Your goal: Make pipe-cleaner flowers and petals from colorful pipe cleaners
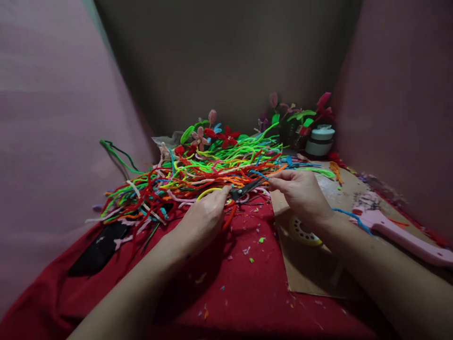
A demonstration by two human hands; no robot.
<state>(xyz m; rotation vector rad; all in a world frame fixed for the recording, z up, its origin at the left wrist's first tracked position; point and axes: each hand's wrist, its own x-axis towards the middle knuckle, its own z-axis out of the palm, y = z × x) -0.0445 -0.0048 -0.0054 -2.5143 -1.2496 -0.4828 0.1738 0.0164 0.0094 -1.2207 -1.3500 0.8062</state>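
My left hand is closed on a pair of scissors with dark blades and red and yellow handles. The blades point right, toward the fingertips of my right hand. Those fingers are pinched on a blue pipe cleaner; one end shows near the blade tips and a length trails out behind the wrist. Just beyond both hands spreads a big pile of colourful pipe cleaners, mostly green, red, orange and white. Whether the blades touch the blue piece is too small to tell.
Cardboard lies under my right arm, with a yellow-rimmed roll and a pink tool on it. A black object rests at left. Behind stand fuzzy flowers and a pale jar. Scraps dot the red cloth.
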